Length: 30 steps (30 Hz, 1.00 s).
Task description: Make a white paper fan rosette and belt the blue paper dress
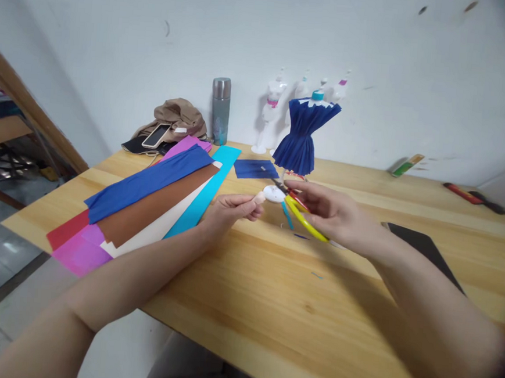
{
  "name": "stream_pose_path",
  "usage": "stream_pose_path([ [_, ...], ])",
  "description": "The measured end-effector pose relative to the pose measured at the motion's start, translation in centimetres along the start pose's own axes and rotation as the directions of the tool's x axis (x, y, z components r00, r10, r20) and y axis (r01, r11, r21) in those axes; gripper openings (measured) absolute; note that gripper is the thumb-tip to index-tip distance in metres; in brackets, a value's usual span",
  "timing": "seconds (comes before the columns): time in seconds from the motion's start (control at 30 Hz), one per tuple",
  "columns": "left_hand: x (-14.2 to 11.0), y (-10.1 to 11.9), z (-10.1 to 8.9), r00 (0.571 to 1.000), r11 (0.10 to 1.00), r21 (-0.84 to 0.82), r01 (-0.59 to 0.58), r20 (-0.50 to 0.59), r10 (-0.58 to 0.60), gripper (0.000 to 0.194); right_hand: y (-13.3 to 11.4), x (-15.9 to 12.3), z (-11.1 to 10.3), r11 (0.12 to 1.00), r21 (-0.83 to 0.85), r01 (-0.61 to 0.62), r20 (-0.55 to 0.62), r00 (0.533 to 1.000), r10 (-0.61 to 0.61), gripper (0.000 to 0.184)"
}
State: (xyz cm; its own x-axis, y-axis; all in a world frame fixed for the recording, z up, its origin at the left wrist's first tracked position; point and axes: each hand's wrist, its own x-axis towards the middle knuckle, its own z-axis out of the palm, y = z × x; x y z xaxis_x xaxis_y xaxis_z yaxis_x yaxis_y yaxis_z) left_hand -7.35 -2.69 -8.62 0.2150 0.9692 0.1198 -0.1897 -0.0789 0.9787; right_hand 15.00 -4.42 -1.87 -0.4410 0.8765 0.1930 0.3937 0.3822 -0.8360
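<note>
My right hand grips a pair of scissors with yellow and red handles, its dark blades pointing left and away. In my left hand, thumb and fingers pinch a small pale, see-through scrap that looks like tape. Just beyond both hands stands a small dress form wearing a pleated dark blue paper dress with a teal collar. Its white round base shows behind the scissors. A flat blue sheet lies to the left of the form.
Coloured sheets are piled on the left of the wooden table. A flask, a phone and brown cloth sit behind. White dress forms line the wall. A glue stick and dark tablet-like slab are rightward.
</note>
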Motion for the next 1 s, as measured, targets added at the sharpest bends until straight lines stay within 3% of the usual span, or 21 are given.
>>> stream_pose_path([
  [0.1,-0.1,0.3,0.1,1.0,1.0,-0.003,-0.02,0.0,0.02,0.033,-1.6,-0.5,-0.2,0.989,-0.144,0.018,0.057,0.998,-0.01,0.067],
  [0.2,-0.3,0.8,0.1,0.999,0.999,-0.02,-0.028,0.017,0.029,0.032,-3.1,-0.9,-0.1,0.924,-0.381,0.037,0.109,0.994,0.004,0.05],
  [0.33,-0.5,1.2,0.2,0.999,0.999,-0.031,-0.026,0.026,0.027,0.034,-3.5,-1.1,0.2,0.824,-0.56,0.083,0.009,0.996,-0.094,0.027],
  [0.73,-0.8,1.7,0.3,0.998,0.999,0.001,-0.043,0.05,0.043,0.036,-3.1,-1.0,0.0,0.766,-0.637,0.089,0.0,0.993,-0.115,0.023],
  [1.0,-0.8,1.5,0.4,0.998,0.999,0.012,-0.049,0.042,0.048,0.032,-3.2,-1.0,-0.1,0.788,-0.613,0.063,-0.003,0.997,-0.082,0.025],
])
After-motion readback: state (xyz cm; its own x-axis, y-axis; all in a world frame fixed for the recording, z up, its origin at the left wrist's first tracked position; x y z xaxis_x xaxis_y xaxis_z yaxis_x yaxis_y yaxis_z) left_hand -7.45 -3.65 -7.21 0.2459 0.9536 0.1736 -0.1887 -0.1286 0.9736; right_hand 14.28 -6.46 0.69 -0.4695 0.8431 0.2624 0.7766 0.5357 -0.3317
